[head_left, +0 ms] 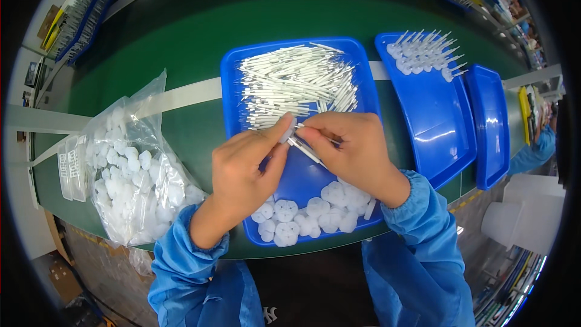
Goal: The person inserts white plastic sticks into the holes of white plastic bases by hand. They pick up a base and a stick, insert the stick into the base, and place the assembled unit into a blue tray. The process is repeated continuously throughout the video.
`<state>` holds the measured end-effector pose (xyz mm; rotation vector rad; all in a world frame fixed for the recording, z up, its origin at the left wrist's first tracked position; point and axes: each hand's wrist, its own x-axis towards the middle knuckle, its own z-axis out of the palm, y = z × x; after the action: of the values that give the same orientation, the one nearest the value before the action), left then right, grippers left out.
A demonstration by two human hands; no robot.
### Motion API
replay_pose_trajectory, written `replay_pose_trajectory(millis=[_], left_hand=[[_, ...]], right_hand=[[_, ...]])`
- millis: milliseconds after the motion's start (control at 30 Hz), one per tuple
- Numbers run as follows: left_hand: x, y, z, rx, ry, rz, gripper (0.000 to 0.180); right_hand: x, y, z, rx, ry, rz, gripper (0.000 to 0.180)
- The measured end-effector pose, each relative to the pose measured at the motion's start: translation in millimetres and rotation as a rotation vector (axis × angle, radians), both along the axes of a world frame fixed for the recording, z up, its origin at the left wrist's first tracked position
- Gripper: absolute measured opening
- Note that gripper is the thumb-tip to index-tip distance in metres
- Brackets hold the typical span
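Observation:
Both hands meet over a blue tray (307,180). My left hand (239,166) pinches a small translucent white disc-like piece (290,128) between thumb and forefinger. Closed around thin white sticks (307,152), my right hand (357,148) has its fingertips right beside that piece. Fingers partly hide where stick and piece meet, so I cannot tell whether they are joined. Many white sticks with thin tips (296,79) lie heaped in the tray's far half. Along its near edge rest several white flower-shaped plastic pieces (318,208).
A clear plastic bag (130,175) full of white pieces lies on the green table (187,33) at left. To the right, another blue tray (439,124) holds rows of pieces with upright sticks (423,51), and a narrower blue tray (491,127) stands beyond. Loaded racks line the far side.

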<state>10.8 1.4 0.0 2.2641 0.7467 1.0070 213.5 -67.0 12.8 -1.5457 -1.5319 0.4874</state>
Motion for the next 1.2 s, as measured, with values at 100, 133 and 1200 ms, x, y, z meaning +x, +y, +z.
replay_pose_trajectory(millis=[100, 133, 1200], left_hand=[[-1, -2, 0, 0.033, 0.021, 0.015, 0.049], [1, -3, 1, 0.082, 0.032, 0.023, 0.050], [3, 3, 8, -0.031, -0.098, -0.074, 0.060]], right_hand=[[1, 0, 3, -0.138, 0.104, -0.005, 0.014], [2, 0, 3, -0.187, 0.140, -0.002, 0.014], [10, -3, 3, -0.241, 0.578, 0.223, 0.028]])
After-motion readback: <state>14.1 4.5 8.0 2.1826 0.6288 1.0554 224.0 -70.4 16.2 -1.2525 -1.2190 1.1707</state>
